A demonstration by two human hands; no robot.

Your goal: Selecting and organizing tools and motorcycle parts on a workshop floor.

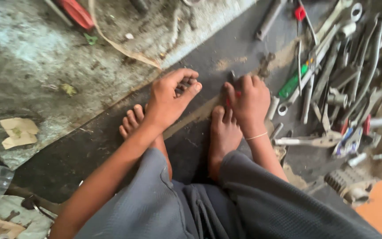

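Hands at work above bare feet on a dark floor mat (89, 150). The left hand (169, 99) curls loosely around a small dark part (183, 85), fingers half closed; the right hand (248, 104) pinches a red-handled tool (237, 94), tip down. Beyond the right hand lies a heap of wrenches (341, 84). The tool tip stands close to the toes; a slip could likely strike them.

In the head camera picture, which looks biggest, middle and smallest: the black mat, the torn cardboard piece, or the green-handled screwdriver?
1. Black mat: biggest by far, running under both feet.
2. Torn cardboard piece and green-handled screwdriver: too close to rank. The cardboard is wider; the screwdriver is thin and partly buried among the tools.
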